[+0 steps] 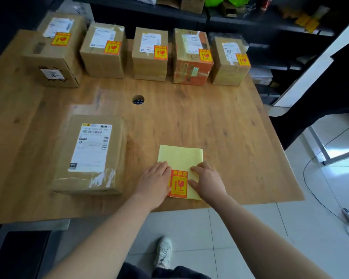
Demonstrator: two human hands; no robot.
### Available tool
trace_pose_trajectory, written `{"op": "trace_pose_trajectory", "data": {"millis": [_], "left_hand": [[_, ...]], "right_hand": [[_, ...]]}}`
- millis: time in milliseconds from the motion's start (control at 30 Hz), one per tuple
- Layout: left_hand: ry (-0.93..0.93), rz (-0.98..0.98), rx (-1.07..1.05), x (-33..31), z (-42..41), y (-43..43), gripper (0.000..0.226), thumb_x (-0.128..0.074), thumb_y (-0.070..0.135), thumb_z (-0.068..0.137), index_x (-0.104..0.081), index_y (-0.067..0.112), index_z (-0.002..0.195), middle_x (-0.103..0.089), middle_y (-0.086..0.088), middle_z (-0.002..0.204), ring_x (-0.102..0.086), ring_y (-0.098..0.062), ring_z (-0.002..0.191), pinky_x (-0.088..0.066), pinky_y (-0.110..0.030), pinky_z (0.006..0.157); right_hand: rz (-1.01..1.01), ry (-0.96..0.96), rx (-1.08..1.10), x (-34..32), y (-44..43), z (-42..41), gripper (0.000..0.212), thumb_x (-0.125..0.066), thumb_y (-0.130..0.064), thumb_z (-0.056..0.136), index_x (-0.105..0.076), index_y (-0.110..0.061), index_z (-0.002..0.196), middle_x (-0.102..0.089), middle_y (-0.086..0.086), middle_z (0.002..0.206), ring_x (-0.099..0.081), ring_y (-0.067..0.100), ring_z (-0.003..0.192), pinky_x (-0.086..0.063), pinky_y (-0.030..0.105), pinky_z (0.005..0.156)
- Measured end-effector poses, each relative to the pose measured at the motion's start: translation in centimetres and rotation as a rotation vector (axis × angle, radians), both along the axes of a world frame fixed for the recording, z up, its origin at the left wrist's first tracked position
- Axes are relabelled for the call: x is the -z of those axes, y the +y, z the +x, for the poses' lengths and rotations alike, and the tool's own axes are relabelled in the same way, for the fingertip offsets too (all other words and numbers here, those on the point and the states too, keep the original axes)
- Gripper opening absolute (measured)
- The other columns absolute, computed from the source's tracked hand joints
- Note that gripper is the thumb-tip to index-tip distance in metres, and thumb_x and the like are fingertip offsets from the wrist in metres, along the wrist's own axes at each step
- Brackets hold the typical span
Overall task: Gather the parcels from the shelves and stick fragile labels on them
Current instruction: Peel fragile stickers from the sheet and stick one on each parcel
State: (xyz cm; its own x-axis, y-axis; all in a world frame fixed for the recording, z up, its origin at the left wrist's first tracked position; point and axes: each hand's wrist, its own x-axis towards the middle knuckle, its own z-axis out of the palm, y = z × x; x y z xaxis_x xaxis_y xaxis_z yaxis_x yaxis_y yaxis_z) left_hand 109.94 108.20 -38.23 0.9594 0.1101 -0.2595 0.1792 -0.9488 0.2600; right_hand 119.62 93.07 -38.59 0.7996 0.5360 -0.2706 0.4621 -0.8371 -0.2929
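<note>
Your left grip [155,178] and right grip [207,181] lie spread flat on the backing sheet [179,156]; the sticker [178,184] between them could fold onto itself if peeled hastily.

The left grip [154,179] is covering the left edge of the fragile label [178,184], and the right grip [209,181] is hiding the near right corner of the yellow backing sheet [179,156] — whether its thumb is lifting the label's edge or only lying against it is not showing. The print on the near parcel's shipping label [92,147] is blurring beyond reading. The bench [210,117] is running off the left edge, while the shelves [250,19] — with green things [216,1] on them — are being cut off at the top.
</note>
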Motion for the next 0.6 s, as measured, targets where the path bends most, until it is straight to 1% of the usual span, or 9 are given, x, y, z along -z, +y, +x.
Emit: {"op": "trace_pose_trajectory", "data": {"millis": [100,233,333,433,467,533,600], "left_hand": [[0.03,-0.006,-0.016,1.0,0.0,0.1,0.073,-0.047,0.041,0.095,-0.007,0.014,0.15,-0.002,-0.002,0.159,-0.006,-0.019,0.145,-0.009,-0.035,0.116],[0.023,-0.011,-0.025,1.3,0.1,0.3,0.076,-0.047,0.044,0.094,-0.007,0.016,0.151,-0.002,0.0,0.159,-0.007,-0.017,0.145,-0.01,-0.034,0.116],[0.023,-0.028,-0.034,1.4,0.1,0.4,0.076,-0.048,0.044,0.093,-0.006,0.017,0.151,-0.001,0.001,0.159,-0.006,-0.016,0.145,-0.008,-0.033,0.116],[0.015,-0.039,-0.043,1.5,0.0,0.5,0.077,-0.05,0.045,0.092,-0.007,0.018,0.151,-0.003,0.002,0.159,-0.007,-0.016,0.145,-0.008,-0.033,0.116],[0.012,-0.039,-0.044,1.6,0.0,0.5,0.077,-0.05,0.045,0.092,-0.007,0.019,0.151,-0.003,0.002,0.159,-0.007,-0.016,0.145,-0.008,-0.033,0.116],[0.008,-0.036,-0.046,1.6,0.0,0.4,0.077,-0.05,0.045,0.092,-0.007,0.019,0.151,-0.003,0.003,0.159,-0.007,-0.016,0.145,-0.007,-0.033,0.116],[0.011,-0.039,-0.047,1.6,0.0,0.4,0.078,-0.05,0.045,0.092,-0.007,0.019,0.151,-0.002,0.003,0.159,-0.007,-0.015,0.145,-0.007,-0.033,0.116]], "right_hand": [[0.049,-0.002,-0.017,0.7,0.2,0.4,0.04,-0.059,-0.033,0.089,-0.058,-0.02,0.128,-0.053,0.0,0.127,-0.049,0.021,0.114,-0.04,0.033,0.098],[0.132,0.023,-0.025,1.4,0.1,0.4,0.03,-0.061,-0.026,0.087,-0.066,-0.018,0.116,-0.058,0.001,0.116,-0.053,0.022,0.107,-0.039,0.03,0.091],[0.177,0.044,0.002,1.6,0.0,0.3,0.026,-0.063,-0.023,0.087,-0.068,-0.016,0.112,-0.059,0.002,0.112,-0.053,0.021,0.105,-0.04,0.029,0.09],[0.225,0.084,0.051,1.8,0.0,0.2,0.017,-0.064,-0.017,0.085,-0.069,-0.015,0.101,-0.059,0.0,0.106,-0.054,0.018,0.101,-0.044,0.029,0.088],[0.24,0.098,0.079,1.8,-0.1,0.2,0.017,-0.065,-0.016,0.084,-0.067,-0.015,0.101,-0.059,-0.001,0.105,-0.055,0.017,0.101,-0.045,0.027,0.087],[0.253,0.122,0.13,1.8,-0.1,0.2,0.028,-0.067,-0.018,0.083,-0.063,-0.017,0.111,-0.058,-0.003,0.111,-0.055,0.015,0.103,-0.044,0.025,0.089],[0.238,0.131,0.133,1.9,-0.1,0.2,0.033,-0.066,-0.021,0.084,-0.063,-0.018,0.117,-0.055,-0.002,0.117,-0.054,0.016,0.106,-0.044,0.027,0.092]]}}
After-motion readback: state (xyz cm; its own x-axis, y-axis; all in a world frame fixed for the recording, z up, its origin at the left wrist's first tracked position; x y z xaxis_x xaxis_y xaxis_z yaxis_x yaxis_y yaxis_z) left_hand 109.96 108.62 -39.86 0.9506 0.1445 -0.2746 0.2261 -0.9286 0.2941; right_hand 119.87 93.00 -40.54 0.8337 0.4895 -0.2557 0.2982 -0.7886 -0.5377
